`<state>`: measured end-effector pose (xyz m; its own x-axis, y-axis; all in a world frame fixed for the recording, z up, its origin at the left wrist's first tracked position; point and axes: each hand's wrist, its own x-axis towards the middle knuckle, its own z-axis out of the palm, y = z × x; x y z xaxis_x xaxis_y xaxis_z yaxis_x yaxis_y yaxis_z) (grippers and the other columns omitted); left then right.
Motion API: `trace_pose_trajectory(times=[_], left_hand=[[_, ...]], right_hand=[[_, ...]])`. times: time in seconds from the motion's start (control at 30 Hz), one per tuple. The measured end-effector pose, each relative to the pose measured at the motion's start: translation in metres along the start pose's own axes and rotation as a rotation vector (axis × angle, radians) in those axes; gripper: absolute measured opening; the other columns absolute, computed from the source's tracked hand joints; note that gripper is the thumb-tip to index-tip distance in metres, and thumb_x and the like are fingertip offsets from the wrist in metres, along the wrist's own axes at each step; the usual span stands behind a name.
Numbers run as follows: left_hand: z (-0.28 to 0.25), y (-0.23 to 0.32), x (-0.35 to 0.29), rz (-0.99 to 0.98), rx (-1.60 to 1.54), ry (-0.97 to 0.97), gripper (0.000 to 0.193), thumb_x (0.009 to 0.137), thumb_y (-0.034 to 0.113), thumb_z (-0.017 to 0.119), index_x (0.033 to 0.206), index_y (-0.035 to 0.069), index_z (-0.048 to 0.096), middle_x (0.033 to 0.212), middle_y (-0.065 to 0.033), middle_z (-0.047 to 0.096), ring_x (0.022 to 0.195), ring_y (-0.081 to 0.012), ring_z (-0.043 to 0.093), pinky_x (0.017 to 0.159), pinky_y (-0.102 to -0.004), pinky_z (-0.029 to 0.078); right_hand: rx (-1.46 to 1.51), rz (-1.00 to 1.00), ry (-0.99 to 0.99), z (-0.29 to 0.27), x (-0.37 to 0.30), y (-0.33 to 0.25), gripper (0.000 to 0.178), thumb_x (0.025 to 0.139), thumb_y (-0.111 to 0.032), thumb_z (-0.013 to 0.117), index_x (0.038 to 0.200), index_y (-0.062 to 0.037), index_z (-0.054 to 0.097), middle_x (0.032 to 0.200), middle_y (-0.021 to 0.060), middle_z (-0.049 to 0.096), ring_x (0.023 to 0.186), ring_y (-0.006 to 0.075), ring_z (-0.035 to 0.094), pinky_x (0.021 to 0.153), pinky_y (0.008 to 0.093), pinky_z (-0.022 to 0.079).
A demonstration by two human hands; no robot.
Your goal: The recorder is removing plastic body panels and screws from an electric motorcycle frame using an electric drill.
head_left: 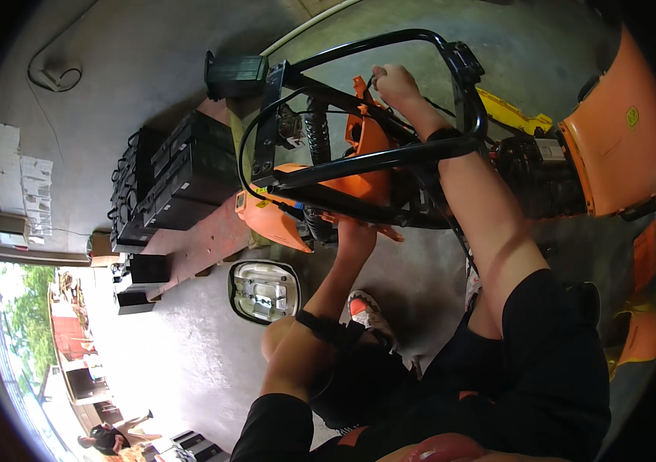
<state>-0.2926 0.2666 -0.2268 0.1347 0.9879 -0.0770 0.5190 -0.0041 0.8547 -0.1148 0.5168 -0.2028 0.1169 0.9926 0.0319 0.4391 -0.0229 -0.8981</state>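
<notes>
A black tubular frame (378, 159) belonging to a small vehicle stands before me, with orange plastic panels (274, 212) and a black coil spring (318, 132) inside it. My right arm reaches over the near tube. My right hand (399, 86) is closed at the far side, beside a thin black cable (441, 108); what its curled fingers hold, if anything, is hidden. Lower down, my left hand (356, 233) reaches under the near tube against the orange plastic. Its fingers are out of sight behind the panel and tube.
Black battery-like boxes (193, 181) line a reddish plank (197, 250) along the left wall. An upturned seat-like shell (265, 291) lies on the floor near my shoe. Another orange body (613, 127) stands close at right, beside a yellow part (513, 112). A person (108, 439) is beyond the doorway.
</notes>
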Motion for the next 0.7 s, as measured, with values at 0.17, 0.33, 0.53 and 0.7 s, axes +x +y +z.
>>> trace_pose_trajectory(times=[0.17,0.33,0.53,0.7], left_hand=[[-0.006,-0.006,0.002,-0.093,-0.025,-0.023,0.023,0.083,-0.004,0.052,0.103,0.0,0.063,0.089,-0.0084,0.065,0.08,-0.0161,0.062,0.07,-0.0291,0.05],[-0.008,-0.01,0.001,0.148,0.078,0.052,0.021,0.083,-0.002,0.053,0.102,-0.001,0.063,0.091,-0.012,0.065,0.086,-0.0233,0.063,0.078,-0.034,0.05],[-0.006,-0.02,0.006,0.151,0.079,0.014,0.016,0.082,-0.002,0.054,0.097,-0.002,0.061,0.089,-0.0153,0.065,0.088,-0.0289,0.065,0.076,-0.037,0.05],[-0.009,-0.023,0.006,0.251,0.038,-0.03,0.015,0.083,0.0,0.054,0.097,-0.001,0.06,0.091,-0.016,0.063,0.088,-0.0293,0.063,0.078,-0.0388,0.049]], right_hand=[[-0.035,-0.123,0.288,-0.017,-0.005,-0.023,0.04,0.096,-0.035,0.045,0.089,-0.0029,0.067,0.088,0.021,0.067,0.087,0.0414,0.062,0.079,0.0474,0.047],[-0.186,0.065,-0.29,-0.034,-0.017,-0.055,0.049,0.096,-0.044,0.043,0.102,-0.0015,0.066,0.098,0.0195,0.068,0.096,0.0398,0.063,0.087,0.0492,0.045],[-0.405,0.119,-0.399,-0.027,-0.005,-0.061,0.054,0.094,-0.053,0.046,0.086,-0.0047,0.069,0.073,0.0131,0.061,0.07,0.0257,0.057,0.066,0.0419,0.046],[0.023,0.058,-0.294,-0.007,0.012,-0.03,0.024,0.085,-0.023,0.064,0.079,-0.002,0.073,0.074,0.0113,0.066,0.067,0.0219,0.057,0.066,0.0385,0.044]])
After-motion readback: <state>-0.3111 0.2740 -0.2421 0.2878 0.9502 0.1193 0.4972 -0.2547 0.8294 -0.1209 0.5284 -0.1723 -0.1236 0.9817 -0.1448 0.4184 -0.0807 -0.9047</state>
